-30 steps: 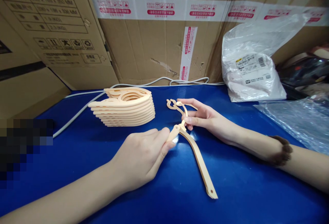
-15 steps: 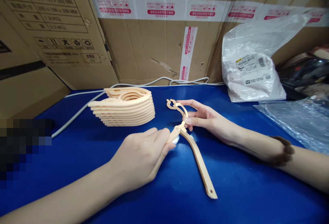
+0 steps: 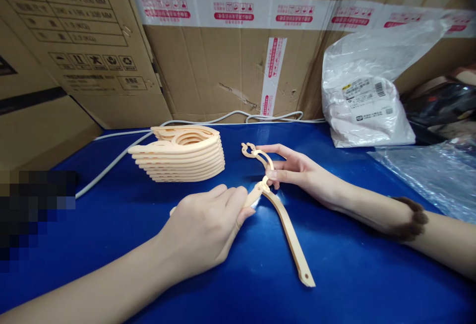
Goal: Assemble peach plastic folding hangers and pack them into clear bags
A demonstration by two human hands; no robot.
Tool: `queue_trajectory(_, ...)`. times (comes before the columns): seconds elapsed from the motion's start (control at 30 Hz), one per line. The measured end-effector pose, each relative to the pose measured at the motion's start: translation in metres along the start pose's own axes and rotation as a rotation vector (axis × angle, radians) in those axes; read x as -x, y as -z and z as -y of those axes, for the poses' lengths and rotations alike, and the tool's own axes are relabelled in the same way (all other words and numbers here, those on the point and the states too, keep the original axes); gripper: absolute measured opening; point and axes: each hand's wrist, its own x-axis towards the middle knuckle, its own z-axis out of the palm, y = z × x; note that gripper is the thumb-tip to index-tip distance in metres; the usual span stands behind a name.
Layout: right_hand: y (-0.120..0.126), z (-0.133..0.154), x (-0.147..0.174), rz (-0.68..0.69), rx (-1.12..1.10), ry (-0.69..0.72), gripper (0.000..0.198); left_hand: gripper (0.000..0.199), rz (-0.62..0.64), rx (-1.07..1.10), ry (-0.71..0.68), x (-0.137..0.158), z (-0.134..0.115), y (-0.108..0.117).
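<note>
A beige plastic folding hanger (image 3: 288,229) is held between my two hands over the blue surface. My left hand (image 3: 208,220) is closed around one of its arms near the central joint; the arm's far end just peeks out on the left of the fist. The thumb and fingers of my right hand (image 3: 290,167) pinch the curved hook, whose clawed tip points away from me. The hanger's other arm slants toward me, with a small hole near its end. Behind my left hand sits a neat stack of folded beige hangers (image 3: 182,160).
Cardboard boxes (image 3: 208,66) stand along the back and left of the blue tabletop (image 3: 260,284). A white cable (image 3: 111,165) runs along the back edge. At the right are a labelled white plastic bag (image 3: 366,100) and clear plastic wrap (image 3: 427,170).
Beneath my left fist, the gripped hanger arm has turned slightly, and its far end now shows on the left. My right hand has stayed almost still on the hook.
</note>
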Motion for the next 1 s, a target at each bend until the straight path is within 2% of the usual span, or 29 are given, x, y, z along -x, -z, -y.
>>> queue_trajectory(0.27, 0.0001, -0.0014, 0.0015, -0.019, 0.077, 0.013, 0.051, 0.028, 0.076, -0.013, 0.034, 0.0004, -0.0004, 0.0007)
queue_trajectory(0.8, -0.002, -0.0016, 0.0021, 0.004, 0.217, 0.05, 0.047, 0.038, 0.134, -0.014, 0.058, 0.0017, 0.0003, 0.0012)
queue_trajectory(1.0, -0.0036, -0.0013, 0.0024, -0.011, 0.159, 0.038, 0.042, 0.041, 0.099, -0.014, 0.046, 0.0017, -0.0003, -0.0014)
